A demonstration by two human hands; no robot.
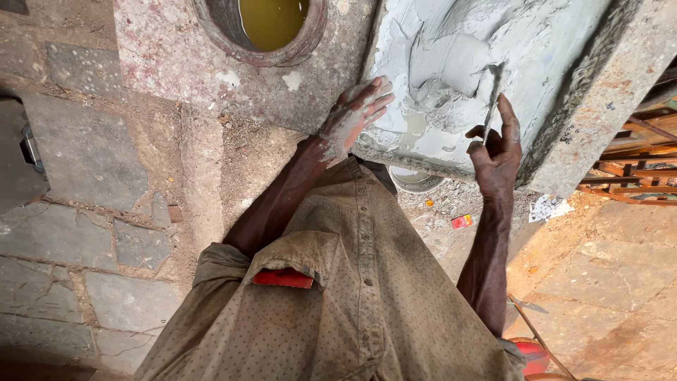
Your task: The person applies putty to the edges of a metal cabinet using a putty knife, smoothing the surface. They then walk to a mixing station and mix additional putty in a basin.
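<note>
Nearest, at six o'clock, hangs the person's speckled tan shirt (360,296), a flat red thing (282,278) showing at its pocket. Up from it, at about twelve o'clock, the left hand (355,116) lies flat with fingers pressed together on the near edge of a stone slab (599,106), its skin caked pale grey. At one o'clock the right hand (496,152) pinches the handle of a thin trowel (491,95) between thumb and curled fingers, forefinger stretched along it, the blade sunk in the wet grey cement (458,63) spread over the slab's top. A shallow watery pool sits in the cement near the left fingertips.

Under the slab's edge, between the two arms, a small white bowl (415,182) rests on the ground; its contents cannot be made out. Beside it lies gravel and a small red scrap (461,221). Farther off, at eleven o'clock, a round reddish basin (261,28) holds murky yellow-green water, set in a speckled ledge. Grey paving stones (84,233) fill nine o'clock; orange-lit flooring and wooden slats (635,166) lie at three o'clock.
</note>
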